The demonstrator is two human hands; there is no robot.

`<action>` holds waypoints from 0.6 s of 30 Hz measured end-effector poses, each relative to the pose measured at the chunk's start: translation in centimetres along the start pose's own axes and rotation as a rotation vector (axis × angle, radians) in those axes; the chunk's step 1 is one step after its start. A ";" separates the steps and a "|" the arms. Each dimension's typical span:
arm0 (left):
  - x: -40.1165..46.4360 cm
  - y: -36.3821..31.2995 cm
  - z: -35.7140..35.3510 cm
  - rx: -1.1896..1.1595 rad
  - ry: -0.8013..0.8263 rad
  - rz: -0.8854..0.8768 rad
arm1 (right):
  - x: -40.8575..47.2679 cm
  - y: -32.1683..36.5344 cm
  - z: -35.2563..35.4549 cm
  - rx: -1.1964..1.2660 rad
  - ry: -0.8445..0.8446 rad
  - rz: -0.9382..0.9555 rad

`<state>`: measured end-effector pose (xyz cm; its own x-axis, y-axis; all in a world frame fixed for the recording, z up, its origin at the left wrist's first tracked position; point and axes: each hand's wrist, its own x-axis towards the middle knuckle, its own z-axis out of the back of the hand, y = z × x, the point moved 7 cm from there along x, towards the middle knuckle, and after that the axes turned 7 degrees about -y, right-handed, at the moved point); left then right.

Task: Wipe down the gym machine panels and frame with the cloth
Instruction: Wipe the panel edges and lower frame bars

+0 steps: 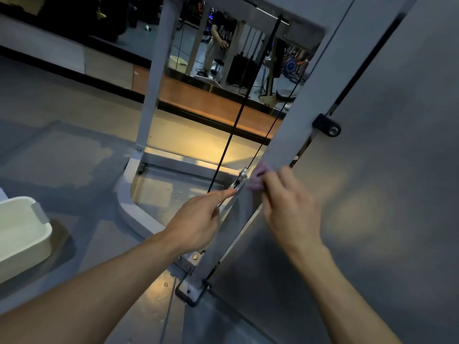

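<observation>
One small cloth (258, 178), pale mauve and bunched into a wad, sits pressed against the grey frame upright (280, 145) low on the machine, just beside a little pulley (242, 175) where the black cables (236, 125) run down. The right hand (290, 207) pinches the cloth with curled fingers, probably to work this narrow edge. The left hand (198, 222) is loosely curled with forefinger extended toward the pulley, holding nothing, seemingly steadying there. A broad grey panel (385, 170) lies to the right; a white bin (22, 232) stands on the floor, well apart.

I see a smooth, matt grey painted-metal upright frame post (280, 147) and a soft mauve cloth (258, 178). The pale green plastic tub (23, 234) looks smooth.
</observation>
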<state>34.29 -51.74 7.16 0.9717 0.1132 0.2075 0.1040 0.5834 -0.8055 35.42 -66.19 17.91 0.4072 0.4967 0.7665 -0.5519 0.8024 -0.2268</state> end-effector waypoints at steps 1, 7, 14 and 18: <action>0.1 0.3 -0.1 0.000 0.000 0.007 | -1.7 0.8 -1.8 0.003 0.078 0.052; 0.6 1.2 -0.7 -0.011 -0.003 0.035 | -3.2 1.2 -3.5 0.008 0.155 0.164; 1.0 1.8 -1.4 -0.051 0.000 0.062 | -1.0 0.0 -1.1 -0.020 0.037 0.090; 1.2 2.8 -1.4 -0.104 -0.009 0.087 | -5.1 2.2 -4.9 -0.026 0.242 0.284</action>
<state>36.03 -51.16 4.38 0.9761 0.1670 0.1388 0.0414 0.4846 -0.8737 35.67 -65.38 10.57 0.4026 0.7624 0.5067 -0.6503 0.6277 -0.4278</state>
